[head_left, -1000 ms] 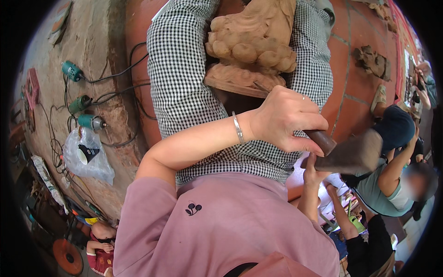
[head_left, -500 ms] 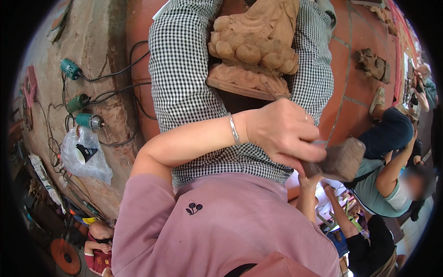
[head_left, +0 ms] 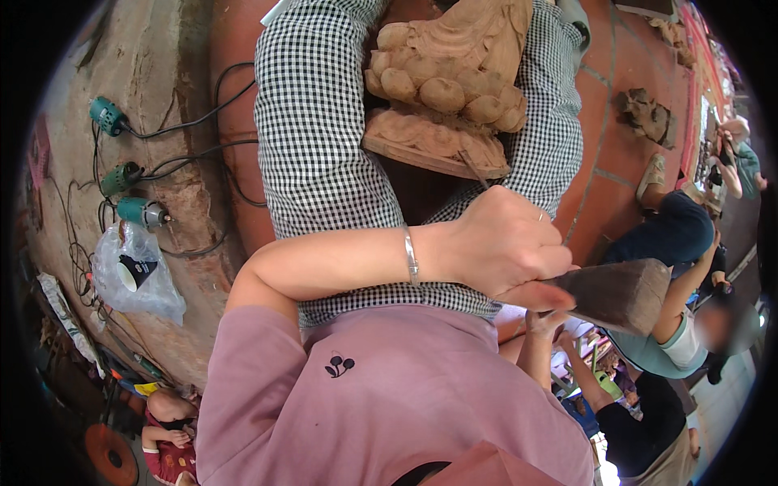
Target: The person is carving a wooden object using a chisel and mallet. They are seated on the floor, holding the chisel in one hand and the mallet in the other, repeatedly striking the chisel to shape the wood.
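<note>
A carved wooden piece (head_left: 442, 93) with rounded lobes and a scrolled base (head_left: 438, 144) stands between my checked trouser legs. My left hand (head_left: 515, 243), a bracelet at its wrist, is closed in a fist just below the base. From the fist a thin chisel (head_left: 478, 168) reaches up to the base's lower right edge; its handle is hidden by the fingers. A dark wooden mallet (head_left: 624, 296) lies just right of that fist. Below it my right hand (head_left: 546, 322), partly covered, is closed at the mallet's near end; the handle itself is mostly hidden.
On the ledge at left lie several green power tools (head_left: 142, 211) with black cords and a plastic bag (head_left: 139, 271) holding a cup. Another carved piece (head_left: 646, 117) rests on the tiled floor at right. People sit nearby, one in a teal top (head_left: 652, 352) close on the right.
The mallet has shifted right and slightly down, and shows larger and sharper. My left hand has dropped slightly, with more of the chisel showing above it.
</note>
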`<state>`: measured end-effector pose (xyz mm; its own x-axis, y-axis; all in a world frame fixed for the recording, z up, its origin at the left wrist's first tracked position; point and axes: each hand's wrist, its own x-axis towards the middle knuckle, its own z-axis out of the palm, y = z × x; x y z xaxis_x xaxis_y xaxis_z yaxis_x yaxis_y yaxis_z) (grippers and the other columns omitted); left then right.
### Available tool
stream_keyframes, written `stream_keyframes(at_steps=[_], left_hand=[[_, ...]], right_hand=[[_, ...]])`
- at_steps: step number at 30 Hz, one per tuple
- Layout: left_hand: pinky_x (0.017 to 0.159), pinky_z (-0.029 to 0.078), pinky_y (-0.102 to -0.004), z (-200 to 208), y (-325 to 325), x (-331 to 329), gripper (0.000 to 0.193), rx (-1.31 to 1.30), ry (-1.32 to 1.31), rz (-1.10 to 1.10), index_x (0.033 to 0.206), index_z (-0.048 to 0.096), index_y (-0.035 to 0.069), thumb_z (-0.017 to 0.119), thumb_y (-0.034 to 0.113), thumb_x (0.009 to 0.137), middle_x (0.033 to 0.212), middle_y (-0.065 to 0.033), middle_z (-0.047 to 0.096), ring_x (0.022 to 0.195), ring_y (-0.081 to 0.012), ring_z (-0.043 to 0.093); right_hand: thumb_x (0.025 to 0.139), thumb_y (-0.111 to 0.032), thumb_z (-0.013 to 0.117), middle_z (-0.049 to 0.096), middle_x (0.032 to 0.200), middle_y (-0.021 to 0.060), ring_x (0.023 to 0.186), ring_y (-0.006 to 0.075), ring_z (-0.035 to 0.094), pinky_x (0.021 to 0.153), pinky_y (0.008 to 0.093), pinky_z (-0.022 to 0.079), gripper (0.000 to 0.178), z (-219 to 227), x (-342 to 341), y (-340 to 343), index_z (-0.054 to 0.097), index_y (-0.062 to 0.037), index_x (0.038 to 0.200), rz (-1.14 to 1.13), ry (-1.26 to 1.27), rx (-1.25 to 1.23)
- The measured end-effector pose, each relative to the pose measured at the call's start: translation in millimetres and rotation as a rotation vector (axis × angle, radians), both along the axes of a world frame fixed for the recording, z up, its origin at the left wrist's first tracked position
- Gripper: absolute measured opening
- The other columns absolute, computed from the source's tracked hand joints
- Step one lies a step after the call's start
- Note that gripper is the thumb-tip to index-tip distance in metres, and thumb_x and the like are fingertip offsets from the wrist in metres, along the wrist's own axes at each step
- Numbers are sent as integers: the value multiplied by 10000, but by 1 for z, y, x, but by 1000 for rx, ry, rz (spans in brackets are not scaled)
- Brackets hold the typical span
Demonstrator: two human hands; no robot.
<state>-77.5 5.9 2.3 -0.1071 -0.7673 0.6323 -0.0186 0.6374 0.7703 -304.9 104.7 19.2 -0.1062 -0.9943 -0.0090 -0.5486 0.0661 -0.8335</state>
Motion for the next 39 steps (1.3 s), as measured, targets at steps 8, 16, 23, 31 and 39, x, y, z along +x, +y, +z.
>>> stream_keyframes(at_steps=[8, 16, 23, 31, 39], left_hand=[[403, 352, -321, 8, -15, -15, 542, 77, 5, 248, 602, 436, 128, 556, 552, 918, 544, -18, 405, 463, -188, 486], [401, 340, -328, 5, -18, -18, 555, 99, 23, 261, 597, 431, 120, 522, 547, 941, 540, -23, 392, 446, -195, 464], [411, 358, -343, 7, -18, -4, 516, 125, 129, 180, 590, 507, 109, 489, 458, 970, 532, -32, 455, 460, -221, 500], [427, 381, -337, 3, -17, 6, 523, 126, 224, 115, 599, 546, 105, 441, 425, 999, 549, -34, 511, 467, -220, 525], [436, 392, -326, 3, -19, 13, 531, 156, 317, 85, 603, 560, 104, 415, 405, 1016, 560, -20, 540, 474, -212, 538]], right_hand=[[865, -235, 744, 599, 977, 108, 868, 201, 579, 810, 337, 462, 391, 21, 2, -14, 511, -3, 1076, 34, 307, -192], [845, -110, 726, 558, 1114, 111, 1004, 254, 545, 924, 393, 433, 450, 10, -24, -9, 504, 19, 1215, 129, 340, -118], [809, -179, 696, 575, 989, 131, 959, 206, 545, 859, 354, 443, 247, 24, -8, -15, 525, -23, 894, 64, 354, -25], [902, -96, 677, 644, 1122, 153, 1041, 277, 602, 929, 402, 457, 338, 29, -18, -17, 582, -7, 1214, 230, 298, -123], [829, 33, 699, 609, 1035, 100, 955, 232, 597, 822, 343, 480, 299, 41, 0, -26, 569, -10, 1096, 253, 343, -140]])
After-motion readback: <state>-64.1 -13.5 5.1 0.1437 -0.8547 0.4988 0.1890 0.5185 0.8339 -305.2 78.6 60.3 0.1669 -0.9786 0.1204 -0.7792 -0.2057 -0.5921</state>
